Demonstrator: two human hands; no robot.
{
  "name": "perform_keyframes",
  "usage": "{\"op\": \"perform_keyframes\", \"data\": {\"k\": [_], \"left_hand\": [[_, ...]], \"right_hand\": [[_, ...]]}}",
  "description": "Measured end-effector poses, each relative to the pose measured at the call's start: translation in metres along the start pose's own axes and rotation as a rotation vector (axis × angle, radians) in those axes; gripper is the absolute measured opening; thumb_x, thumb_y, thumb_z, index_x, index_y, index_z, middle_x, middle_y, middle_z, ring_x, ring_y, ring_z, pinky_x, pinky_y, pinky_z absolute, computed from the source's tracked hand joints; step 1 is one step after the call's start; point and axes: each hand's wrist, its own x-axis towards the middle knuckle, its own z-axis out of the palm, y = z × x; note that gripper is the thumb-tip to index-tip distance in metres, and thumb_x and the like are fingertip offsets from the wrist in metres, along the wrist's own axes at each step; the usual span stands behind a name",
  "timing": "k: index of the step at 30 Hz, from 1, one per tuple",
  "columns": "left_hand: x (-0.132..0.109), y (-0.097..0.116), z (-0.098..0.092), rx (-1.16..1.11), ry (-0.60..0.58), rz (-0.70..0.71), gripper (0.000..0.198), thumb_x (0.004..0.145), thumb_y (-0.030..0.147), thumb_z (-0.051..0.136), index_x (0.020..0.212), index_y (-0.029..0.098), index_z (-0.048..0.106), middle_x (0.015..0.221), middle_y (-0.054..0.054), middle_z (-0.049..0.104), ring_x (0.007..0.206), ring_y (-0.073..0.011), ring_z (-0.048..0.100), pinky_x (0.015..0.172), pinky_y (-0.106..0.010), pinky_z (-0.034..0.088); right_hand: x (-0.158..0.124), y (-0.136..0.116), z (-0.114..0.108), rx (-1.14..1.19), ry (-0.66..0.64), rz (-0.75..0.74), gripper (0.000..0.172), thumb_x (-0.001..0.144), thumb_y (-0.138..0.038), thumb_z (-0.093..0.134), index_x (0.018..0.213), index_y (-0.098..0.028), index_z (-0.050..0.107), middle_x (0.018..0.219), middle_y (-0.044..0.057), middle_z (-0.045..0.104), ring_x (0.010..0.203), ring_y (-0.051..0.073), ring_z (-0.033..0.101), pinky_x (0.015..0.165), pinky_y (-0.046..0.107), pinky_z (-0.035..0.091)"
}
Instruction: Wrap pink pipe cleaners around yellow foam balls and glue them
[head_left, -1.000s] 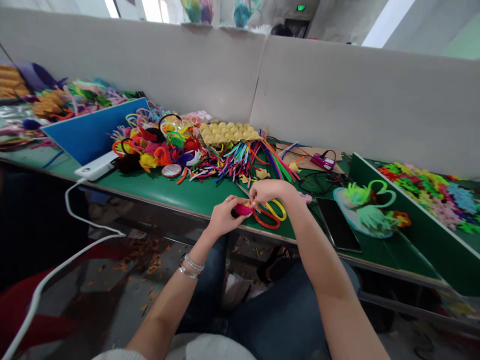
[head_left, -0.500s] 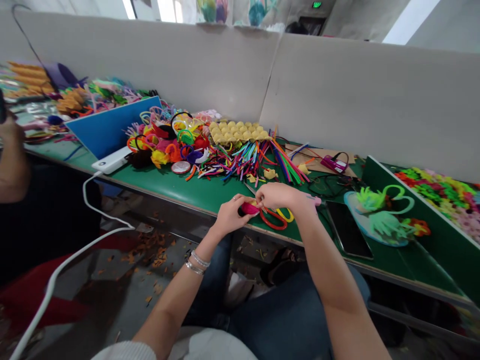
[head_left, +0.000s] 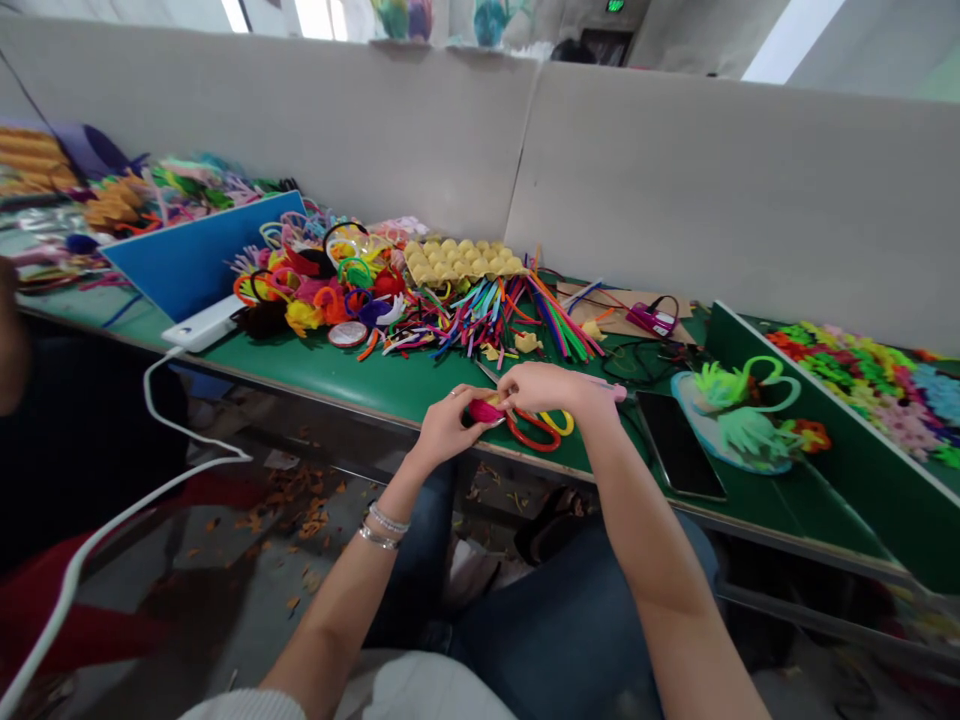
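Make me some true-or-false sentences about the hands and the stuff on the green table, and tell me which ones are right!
1. The left hand holds a pink piece. True.
2. The bracelets are on the right wrist. False: they are on the left wrist.
3. A red handle shows near the right hand. True.
4. The phone stands upright. False: it lies flat on the green table.
5. The bumpy yellow tray is on the floor. False: it is on the table, behind colourful sticks.
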Motion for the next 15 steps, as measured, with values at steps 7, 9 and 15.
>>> {"op": "perform_keyframes", "data": {"k": [7,9,15], "left_hand": [[0.0,0.004,-0.001,-0.024,0.015,-0.014,0.038,0.075,0.037,0.065,0.109,0.025,0.058,0.1,-0.002,0.063,0.072,-0.0111,0.057,0.063,-0.022,0.044],[0.0,0.004,-0.001,-0.018,0.025,-0.013,0.038,0.075,0.037,0.065,0.11,0.025,0.058,0.099,-0.002,0.063,0.072,-0.0109,0.057,0.062,-0.022,0.043],[-0.001,0.004,-0.002,-0.002,0.014,-0.01,0.038,0.075,0.038,0.064,0.11,0.025,0.057,0.099,-0.001,0.063,0.065,-0.009,0.055,0.059,-0.021,0.042]], "right_hand": [[-0.004,0.01,0.0,0.077,-0.018,-0.072,0.016,0.075,-0.029,0.052,0.074,-0.019,0.063,0.06,-0.001,0.054,0.053,0.01,0.041,0.05,0.024,0.025],[-0.006,0.012,-0.002,0.075,-0.005,-0.088,0.018,0.076,-0.032,0.052,0.073,-0.018,0.063,0.062,0.0,0.054,0.055,0.01,0.041,0.052,0.024,0.025],[-0.009,0.014,-0.003,0.07,0.049,-0.087,0.021,0.077,-0.034,0.052,0.075,-0.018,0.064,0.064,0.0,0.055,0.056,0.01,0.041,0.053,0.025,0.025]]}}
